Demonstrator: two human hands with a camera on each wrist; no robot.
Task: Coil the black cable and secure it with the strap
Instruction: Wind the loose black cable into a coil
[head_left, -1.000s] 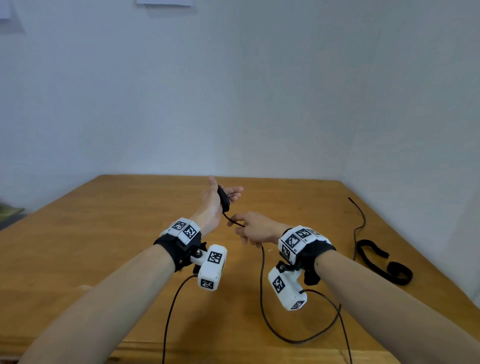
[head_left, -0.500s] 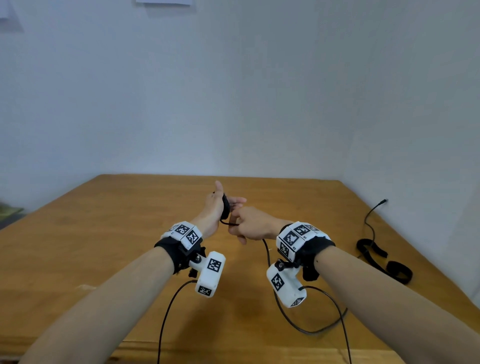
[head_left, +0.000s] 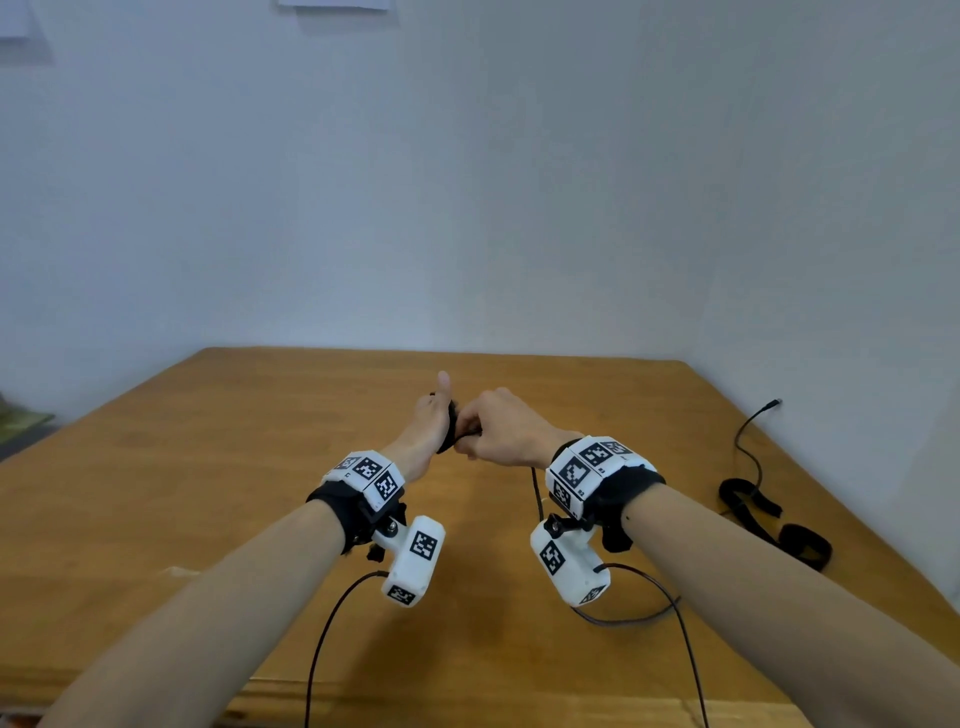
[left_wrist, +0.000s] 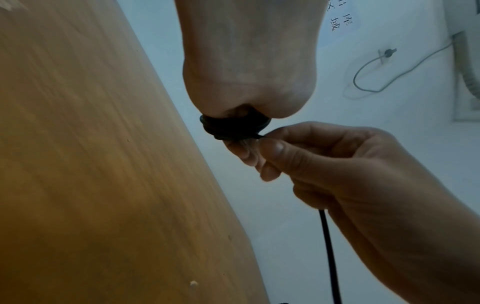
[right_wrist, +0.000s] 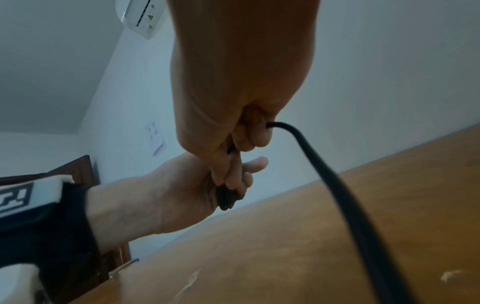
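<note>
Item: black cable, part-wound, held above the middle of the tabletop.

Risks (judged): the wound turns sit loosely round the left fingers; if those fingers relax or the feeding strand is pulled hard, turns could slide off and the bundle spring apart. The free tail runs down from the right hand, across the tabletop toward the right edge, and could drag or snag the strap lying there near the right edge, well apart from both hands.

Grip, left hand: thumb up, fingers through the bundle of turns; how tightly they curl cannot be told.

Grip, right hand: curled closed, thumb and fingers pinching the strand right beside the bundle, touching the left fingers.
</note>
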